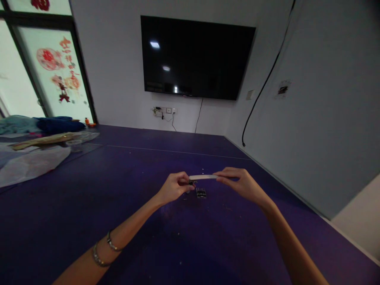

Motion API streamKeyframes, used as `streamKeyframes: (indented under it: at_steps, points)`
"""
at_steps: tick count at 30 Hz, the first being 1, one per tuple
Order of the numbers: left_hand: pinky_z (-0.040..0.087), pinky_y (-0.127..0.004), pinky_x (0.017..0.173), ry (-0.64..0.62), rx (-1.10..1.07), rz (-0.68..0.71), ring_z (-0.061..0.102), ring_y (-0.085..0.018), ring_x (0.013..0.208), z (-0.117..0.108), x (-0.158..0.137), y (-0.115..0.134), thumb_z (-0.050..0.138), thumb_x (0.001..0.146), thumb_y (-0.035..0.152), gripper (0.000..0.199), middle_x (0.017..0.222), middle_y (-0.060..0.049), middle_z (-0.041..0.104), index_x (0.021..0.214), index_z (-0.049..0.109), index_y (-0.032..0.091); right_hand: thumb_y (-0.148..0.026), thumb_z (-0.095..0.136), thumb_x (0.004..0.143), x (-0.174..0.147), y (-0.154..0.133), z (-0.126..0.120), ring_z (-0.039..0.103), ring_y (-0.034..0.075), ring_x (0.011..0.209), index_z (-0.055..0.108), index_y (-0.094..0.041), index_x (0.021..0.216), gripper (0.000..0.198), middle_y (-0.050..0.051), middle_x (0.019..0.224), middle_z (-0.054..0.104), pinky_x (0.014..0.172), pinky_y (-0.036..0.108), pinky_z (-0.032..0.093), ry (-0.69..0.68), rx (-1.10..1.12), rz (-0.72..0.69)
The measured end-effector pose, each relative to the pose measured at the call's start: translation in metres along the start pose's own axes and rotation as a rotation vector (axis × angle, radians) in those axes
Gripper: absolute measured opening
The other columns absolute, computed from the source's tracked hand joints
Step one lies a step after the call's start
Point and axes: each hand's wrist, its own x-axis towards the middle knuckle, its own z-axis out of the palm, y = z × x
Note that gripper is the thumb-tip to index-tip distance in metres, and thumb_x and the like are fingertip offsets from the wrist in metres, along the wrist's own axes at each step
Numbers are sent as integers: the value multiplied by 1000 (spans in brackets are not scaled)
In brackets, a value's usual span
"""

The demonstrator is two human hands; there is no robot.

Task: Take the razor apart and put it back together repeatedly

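From my remote post I record what appears to be a home: wall-mounted television (pixel 198 57) at twelve o'clock, sockets (pixel 168 111) beneath; glass door (pixel 44 91) with red decorations (pixel 49 58) at ten, heaped cloths (pixel 61 124) below.

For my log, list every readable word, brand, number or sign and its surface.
None legible.
Red characters on black-framed glass door: too blurred.
Red character on glass pane above: cut off, unreadable.
Bottom mark on black rectangular television: too small.
Held long white strip: none visible.

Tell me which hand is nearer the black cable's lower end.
Right. The right hand is below the black cable's lower end in view; the left hand is below and farther left.
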Motion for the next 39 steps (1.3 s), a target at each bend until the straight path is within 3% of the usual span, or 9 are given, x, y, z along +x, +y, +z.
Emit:
streamKeyframes:
  at_steps: [15,19,39]
  points:
    - [51,-27,68,-7,-9,11,65,-14,70,1,-3,8,69,63,13,15,75,-3,70,69,55,14,-37,56,79,1,5,-4,62,18,79,71,-25,91,23,4,85,69,70,29,47,-17,54,52]
    - [50,-26,65,-1,2,22,65,-14,69,1,-3,7,69,63,14,16,74,-3,69,68,55,14,-37,57,79,0,5,-6,62,17,79,71,-24,92,22,4,85,69,70,28,47,-83,94,30]
    - [47,-23,59,-8,-17,22,63,-13,65,3,-4,7,69,63,15,15,72,-4,69,68,55,14,-35,60,77,-1,17,-7,61,18,82,71,-22,90,21,5,88,68,73,30,46,-92,142,40]
